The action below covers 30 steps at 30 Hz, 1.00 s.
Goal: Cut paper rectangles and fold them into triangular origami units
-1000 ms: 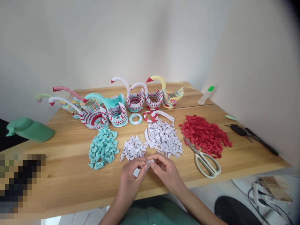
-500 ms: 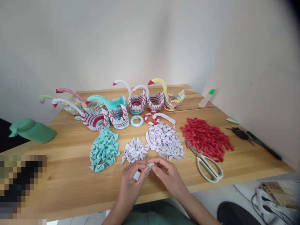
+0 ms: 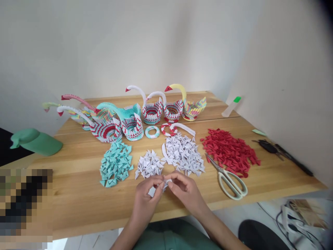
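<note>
Between my two hands, just above the table's front part, is a small folded white paper piece [image 3: 166, 184]. My left hand [image 3: 149, 192] pinches it from the left with thumb and forefinger. From the right, my right hand [image 3: 183, 189] holds it in the same kind of pinch. Fingers cover most of the piece, so its exact shape is hidden. Right behind my hands lies a small heap of white paper triangles [image 3: 150, 164], with a larger white heap [image 3: 185, 154] to its right. A teal heap [image 3: 116, 165] spreads to the left, and a red heap [image 3: 229, 151] to the right.
Scissors [image 3: 231, 182] lie right of my hands, tips touching the red heap. Several paper swans, one a yellow-necked swan [image 3: 192, 107], stand farther back. A teal and white ring [image 3: 152, 132] and a red and white ring [image 3: 168, 130] lie before them. A green cap [image 3: 36, 141] sits left.
Both hands keep their pinch on the white paper piece, with only slight finger movement. The view has shifted a little, so the table's contents appear slightly higher.
</note>
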Tool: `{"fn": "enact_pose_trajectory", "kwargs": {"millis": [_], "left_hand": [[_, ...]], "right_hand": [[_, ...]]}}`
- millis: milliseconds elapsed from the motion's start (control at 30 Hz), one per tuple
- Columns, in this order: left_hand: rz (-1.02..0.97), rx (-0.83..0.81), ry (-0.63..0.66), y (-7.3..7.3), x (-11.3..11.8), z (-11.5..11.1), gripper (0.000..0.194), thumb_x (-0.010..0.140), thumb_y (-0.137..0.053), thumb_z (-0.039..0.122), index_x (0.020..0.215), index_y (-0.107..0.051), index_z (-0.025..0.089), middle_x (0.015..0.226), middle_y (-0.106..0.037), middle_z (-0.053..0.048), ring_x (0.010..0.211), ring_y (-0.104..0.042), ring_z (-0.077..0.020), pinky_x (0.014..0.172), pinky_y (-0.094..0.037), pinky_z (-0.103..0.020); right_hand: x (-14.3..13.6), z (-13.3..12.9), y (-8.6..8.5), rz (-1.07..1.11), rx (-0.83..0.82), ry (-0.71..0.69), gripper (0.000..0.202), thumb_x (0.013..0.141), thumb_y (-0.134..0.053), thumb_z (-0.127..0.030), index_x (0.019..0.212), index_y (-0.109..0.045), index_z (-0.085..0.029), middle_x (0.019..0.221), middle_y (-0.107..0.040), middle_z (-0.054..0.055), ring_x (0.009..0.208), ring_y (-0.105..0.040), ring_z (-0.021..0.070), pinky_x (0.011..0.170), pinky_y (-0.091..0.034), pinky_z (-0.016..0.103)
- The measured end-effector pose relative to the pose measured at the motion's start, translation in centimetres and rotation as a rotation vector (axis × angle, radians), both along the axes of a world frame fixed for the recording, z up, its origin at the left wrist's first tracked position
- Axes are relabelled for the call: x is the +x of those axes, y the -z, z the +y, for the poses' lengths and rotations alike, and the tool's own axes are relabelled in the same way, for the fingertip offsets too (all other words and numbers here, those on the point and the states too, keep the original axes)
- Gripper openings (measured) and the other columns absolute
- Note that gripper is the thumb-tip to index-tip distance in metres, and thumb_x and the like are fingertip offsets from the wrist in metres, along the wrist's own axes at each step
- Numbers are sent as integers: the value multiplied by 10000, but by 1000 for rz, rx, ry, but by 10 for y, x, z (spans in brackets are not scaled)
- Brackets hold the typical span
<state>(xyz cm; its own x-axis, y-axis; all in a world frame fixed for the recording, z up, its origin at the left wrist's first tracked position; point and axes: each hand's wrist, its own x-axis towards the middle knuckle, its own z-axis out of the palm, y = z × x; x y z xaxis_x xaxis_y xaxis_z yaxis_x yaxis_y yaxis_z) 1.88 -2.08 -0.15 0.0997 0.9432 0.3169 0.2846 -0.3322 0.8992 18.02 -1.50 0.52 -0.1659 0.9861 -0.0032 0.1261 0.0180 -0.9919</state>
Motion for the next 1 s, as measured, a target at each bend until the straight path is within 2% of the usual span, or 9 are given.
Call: {"fn": "enact_pose_trajectory", "kwargs": {"millis": [400, 733, 867, 1000], "left_hand": [[71, 91, -24, -1, 4, 2, 130, 842, -596, 113, 746, -659, 176, 807, -746, -32, 785, -710, -163, 693, -529, -226], [309, 402, -42, 8, 5, 2, 132, 846, -594, 72, 845, -682, 171, 893, -752, -87, 837, -719, -188, 756, -571, -283], [305, 408, -45, 10, 6, 3, 125, 861, -607, 97, 910, -683, 182, 924, -747, -85, 844, -715, -179, 760, -579, -278], [327, 397, -42, 11, 8, 3, 206, 871, -608, 115, 1046, -676, 199, 977, -744, -84, 901, -709, -188, 799, -585, -297]], "right_hand": [[4, 1, 6, 9, 16, -4, 128, 842, -583, -255, 888, -688, -197, 841, -667, 32, 761, -603, 165, 698, -470, 263], [3, 1, 2, -79, -2, 23, 159, 794, -535, -193, 887, -664, -194, 882, -676, 33, 789, -616, 171, 722, -467, 275], [3, 0, 2, -42, -46, 62, 140, 797, -557, -241, 875, -659, -188, 847, -664, 33, 756, -600, 174, 705, -458, 282], [5, 0, 0, 49, -99, 45, 142, 808, -561, -280, 871, -642, -182, 813, -642, 27, 742, -581, 172, 690, -454, 281]]}}
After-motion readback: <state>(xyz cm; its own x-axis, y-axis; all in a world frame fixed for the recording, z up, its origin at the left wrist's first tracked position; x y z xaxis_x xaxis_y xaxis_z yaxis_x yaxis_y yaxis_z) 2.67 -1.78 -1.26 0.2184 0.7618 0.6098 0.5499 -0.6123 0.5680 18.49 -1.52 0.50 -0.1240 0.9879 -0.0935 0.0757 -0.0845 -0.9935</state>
